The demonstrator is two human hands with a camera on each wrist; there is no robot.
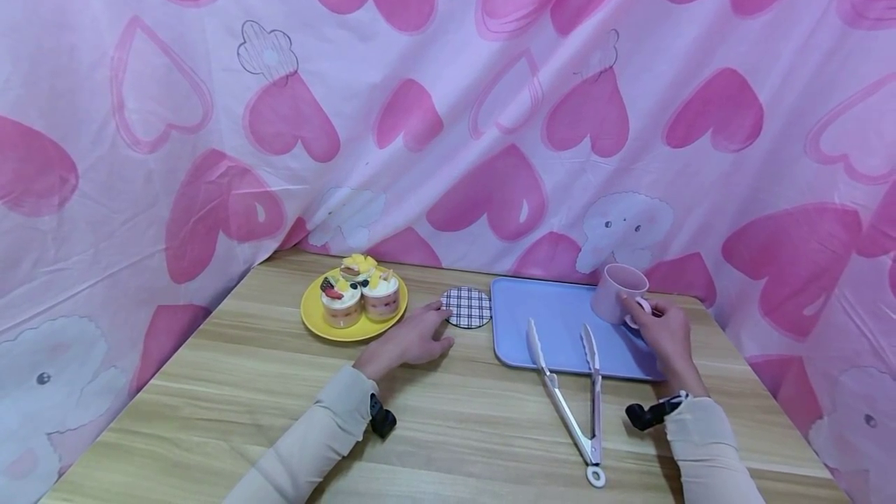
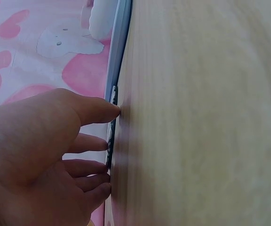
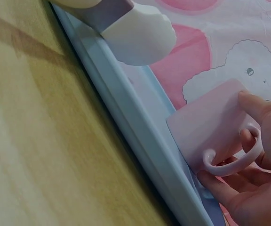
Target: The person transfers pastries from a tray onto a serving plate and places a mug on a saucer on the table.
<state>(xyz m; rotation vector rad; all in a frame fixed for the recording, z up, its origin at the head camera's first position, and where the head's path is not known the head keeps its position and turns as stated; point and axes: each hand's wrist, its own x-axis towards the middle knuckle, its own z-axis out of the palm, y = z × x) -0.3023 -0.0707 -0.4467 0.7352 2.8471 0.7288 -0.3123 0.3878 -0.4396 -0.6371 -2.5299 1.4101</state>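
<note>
On the right, a pink mug (image 1: 619, 292) stands upright at the right end of the blue tray (image 1: 560, 294). My right hand (image 1: 665, 333) grips it by the handle; in the right wrist view a finger passes through the handle (image 3: 234, 165) and the thumb lies against the mug's side. My left hand (image 1: 413, 337) rests low over the table, its fingers loosely extended and fingertips at the left edge of a round checked coaster (image 1: 467, 308). Seen edge-on in the left wrist view, the coaster (image 2: 111, 136) lies flat on the wood, thumb and fingers beside its rim.
Metal tongs (image 1: 593, 411) lie spread, pale tips over the tray and ring end on the table (image 1: 448, 442). A yellow plate (image 1: 315, 321) with several fruit-topped dessert cups (image 1: 381, 298) stands left of the coaster. A pink heart-patterned cloth (image 1: 448, 99) hangs behind.
</note>
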